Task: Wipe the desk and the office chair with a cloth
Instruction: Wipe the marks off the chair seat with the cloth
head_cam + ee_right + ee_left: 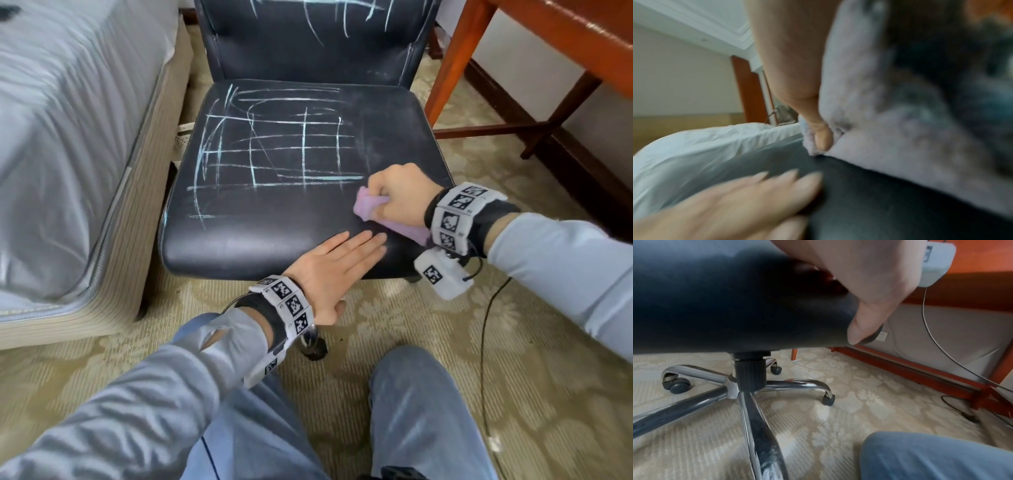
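A black office chair (274,205) stands in front of me, its seat and backrest covered in pale chalk-like lines. My right hand (394,195) grips a bunched lilac cloth (368,205) and holds it against the right front part of the seat. In the right wrist view the cloth (869,113) is blurred, with my thumb (823,138) dug into it. My left hand (339,257) lies flat on the seat's front edge with straight fingers, and in the left wrist view its thumb (863,327) hooks over the edge of the seat (715,305). The reddish wooden desk (565,34) is at the upper right.
A bed (68,137) with grey-white bedding runs along the left, close to the chair. The chair's chrome base (748,394) with castors stands on patterned carpet. A black cable (483,342) trails over the floor at right. My knees (411,411) are below the seat.
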The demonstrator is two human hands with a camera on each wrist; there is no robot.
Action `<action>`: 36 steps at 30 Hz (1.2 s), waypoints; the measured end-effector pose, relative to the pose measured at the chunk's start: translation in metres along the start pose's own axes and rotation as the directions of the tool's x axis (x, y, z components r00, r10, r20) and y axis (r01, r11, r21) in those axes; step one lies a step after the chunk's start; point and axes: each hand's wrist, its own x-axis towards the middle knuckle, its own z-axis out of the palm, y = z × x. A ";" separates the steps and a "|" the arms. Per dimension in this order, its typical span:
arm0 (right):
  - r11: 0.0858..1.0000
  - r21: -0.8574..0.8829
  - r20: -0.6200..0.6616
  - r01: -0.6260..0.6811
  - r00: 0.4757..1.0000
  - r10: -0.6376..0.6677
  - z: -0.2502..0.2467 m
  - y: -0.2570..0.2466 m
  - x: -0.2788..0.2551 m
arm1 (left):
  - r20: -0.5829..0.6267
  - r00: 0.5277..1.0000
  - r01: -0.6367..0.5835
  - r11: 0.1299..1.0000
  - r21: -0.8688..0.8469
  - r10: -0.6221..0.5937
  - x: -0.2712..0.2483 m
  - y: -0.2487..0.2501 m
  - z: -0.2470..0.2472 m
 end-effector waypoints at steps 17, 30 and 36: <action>0.956 -0.196 0.010 -0.220 0.974 0.227 -0.044 0.014 0.050 | -0.016 0.999 0.037 0.998 -0.052 -0.038 -0.001 -0.047 -0.005; 0.995 -0.052 0.002 -0.088 0.996 0.088 -0.033 -0.018 0.060 | -0.055 0.998 0.036 0.999 -0.011 -0.037 -0.002 -0.048 0.002; 0.995 -0.040 -0.081 -0.086 0.993 0.082 -0.027 0.007 0.049 | -0.070 0.997 0.023 0.998 -0.050 -0.026 -0.002 -0.050 0.004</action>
